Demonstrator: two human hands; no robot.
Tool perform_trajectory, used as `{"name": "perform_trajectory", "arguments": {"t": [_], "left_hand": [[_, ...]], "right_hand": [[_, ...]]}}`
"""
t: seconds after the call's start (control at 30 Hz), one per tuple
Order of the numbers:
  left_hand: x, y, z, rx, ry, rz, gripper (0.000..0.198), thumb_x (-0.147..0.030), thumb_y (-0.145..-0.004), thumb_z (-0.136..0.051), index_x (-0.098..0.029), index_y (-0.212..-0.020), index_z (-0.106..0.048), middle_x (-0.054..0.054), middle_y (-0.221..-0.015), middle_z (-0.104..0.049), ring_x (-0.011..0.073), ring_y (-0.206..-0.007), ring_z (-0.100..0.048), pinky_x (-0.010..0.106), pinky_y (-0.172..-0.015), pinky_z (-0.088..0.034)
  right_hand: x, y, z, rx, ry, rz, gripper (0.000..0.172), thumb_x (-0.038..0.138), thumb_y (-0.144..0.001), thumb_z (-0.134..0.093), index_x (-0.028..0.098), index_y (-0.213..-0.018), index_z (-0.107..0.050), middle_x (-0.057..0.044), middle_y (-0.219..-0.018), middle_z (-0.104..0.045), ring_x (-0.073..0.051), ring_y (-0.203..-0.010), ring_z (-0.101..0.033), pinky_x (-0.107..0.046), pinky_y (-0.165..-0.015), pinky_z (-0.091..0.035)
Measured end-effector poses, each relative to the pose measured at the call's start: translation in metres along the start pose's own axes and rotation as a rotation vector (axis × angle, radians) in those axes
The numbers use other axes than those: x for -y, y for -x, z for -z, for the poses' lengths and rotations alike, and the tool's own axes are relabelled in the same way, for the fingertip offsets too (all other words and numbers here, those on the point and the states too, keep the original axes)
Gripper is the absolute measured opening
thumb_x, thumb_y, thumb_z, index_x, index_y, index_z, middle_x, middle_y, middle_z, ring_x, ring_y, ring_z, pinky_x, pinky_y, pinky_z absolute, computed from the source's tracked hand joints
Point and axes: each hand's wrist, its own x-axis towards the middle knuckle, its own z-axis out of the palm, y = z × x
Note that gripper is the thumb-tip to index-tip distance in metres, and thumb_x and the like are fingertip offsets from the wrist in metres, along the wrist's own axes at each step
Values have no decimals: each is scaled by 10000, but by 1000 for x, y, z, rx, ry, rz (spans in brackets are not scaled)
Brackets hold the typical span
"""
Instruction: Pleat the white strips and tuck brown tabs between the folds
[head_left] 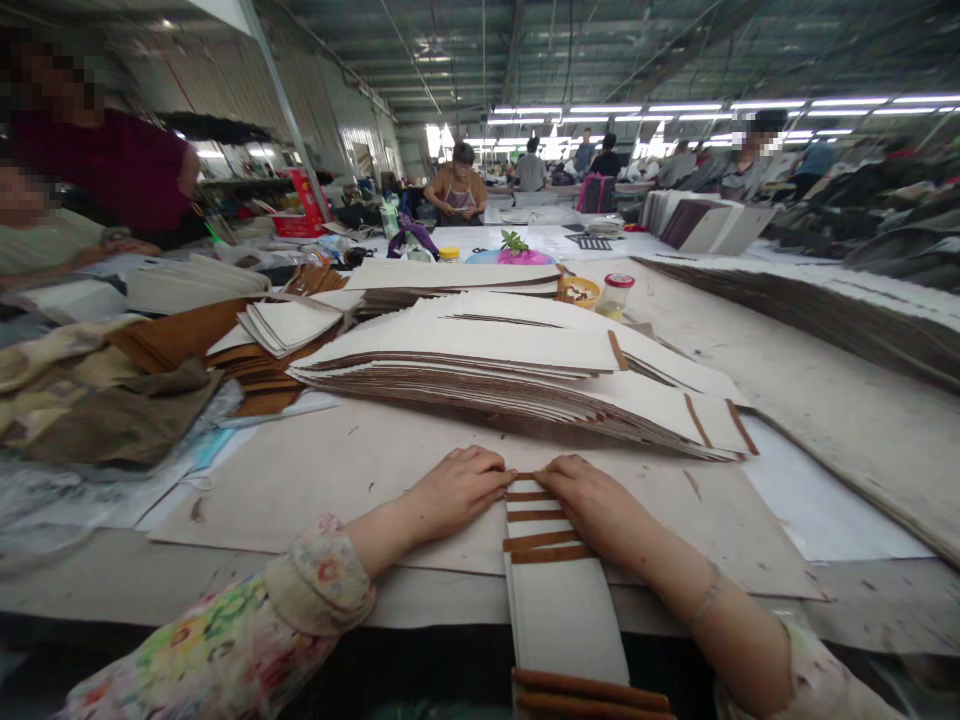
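Observation:
A narrow stack of white strips with brown edges (559, 590) lies in front of me and hangs over the table's near edge. My left hand (457, 490) rests palm down at the stack's far left corner, fingers curled over it. My right hand (589, 500) presses on the far right corner, fingers bent onto the top strip. Just beyond both hands spreads a large fanned pile of white sheets with brown undersides (525, 370).
A grey board (322, 480) covers the table under my hands. Brown and white folded pieces (285, 325) and cloth lie at the left. A small bowl (579, 291) and a jar (615, 295) stand behind the pile. Other people work at the left and at far tables.

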Motion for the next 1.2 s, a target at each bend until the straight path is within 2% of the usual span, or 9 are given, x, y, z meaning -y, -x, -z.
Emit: {"name": "perform_trajectory", "arguments": {"t": [0.23, 0.37, 0.5, 0.57, 0.63, 0.83, 1.03, 1.13, 1.2], "left_hand": [[-4, 7, 7, 5, 56, 70, 279, -299, -898, -369, -208, -1095, -544, 52, -1076, -542, 192, -999, -459, 344, -887, -371], [-28, 28, 20, -47, 260, 103, 307, -320, -897, -348, -187, -1107, -528, 81, -1148, -511, 194, -1064, -460, 335, -932, -375], [-72, 65, 17, -132, 422, -47, 520, -436, -870, -377, -210, -1325, -266, 112, -1280, -428, 212, -1182, -398, 311, -963, -369], [-91, 76, 4, -199, 355, -203, 493, -325, -904, -335, -279, -1359, -154, 76, -1241, -489, 178, -1176, -421, 302, -974, -356], [-104, 78, -11, -215, 252, -226, 530, -252, -909, -306, -277, -1377, -58, 86, -1243, -501, 189, -1200, -404, 360, -1003, -321], [-109, 54, -28, -203, 113, 264, 821, -313, -780, -529, -160, -1381, 9, 159, -1401, -265, 284, -1284, -253, 495, -1016, -280], [-107, 50, -30, -157, 136, 386, 896, -315, -732, -573, -170, -1380, 28, 146, -1431, -192, 277, -1302, -210, 508, -1030, -256], [-107, 51, -32, -136, 149, 434, 928, -325, -723, -579, -166, -1377, 58, 139, -1434, -186, 266, -1307, -200, 515, -1043, -226], [-107, 51, -32, -120, 150, 454, 933, -337, -718, -579, -166, -1379, 57, 134, -1433, -192, 261, -1307, -202, 517, -1050, -207]], "right_hand": [[-3, 12, 1, -6, 32, -64, 369, 16, -765, -377, 143, -1055, -567, -96, -946, -558, -198, -928, -479, -316, -850, -390], [-2, 13, -2, -41, 10, -81, 359, 22, -769, -380, 149, -1044, -572, -89, -960, -554, -196, -928, -475, -315, -856, -393], [-3, 13, -6, -88, -42, -91, 331, 28, -770, -388, 139, -1009, -588, -97, -968, -556, -204, -941, -470, -330, -868, -391], [-4, 12, -7, -113, -78, -94, 316, 32, -778, -377, 143, -970, -602, -102, -976, -559, -204, -950, -471, -338, -872, -390], [-6, 11, -10, -140, -120, -100, 297, 54, -798, -369, 154, -936, -612, -100, -974, -568, -202, -952, -477, -342, -872, -391], [-23, 11, -14, -266, -283, -224, 285, 228, -862, -354, 136, -969, -603, -124, -991, -578, -226, -966, -490, -400, -909, -358], [-29, 22, -7, -283, -597, -320, 393, 417, -884, -300, 167, -965, -592, -92, -976, -613, -209, -953, -540, -373, -884, -400], [-19, 30, -3, -227, -807, -356, 510, 458, -906, -149, 174, -1108, -521, -88, -978, -632, -188, -876, -594, -357, -783, -468], [-8, 38, 1, -151, -1082, -388, 519, 480, -904, -139, 192, -1199, -454, -95, -1057, -613, -189, -900, -599, -370, -784, -470]]}}
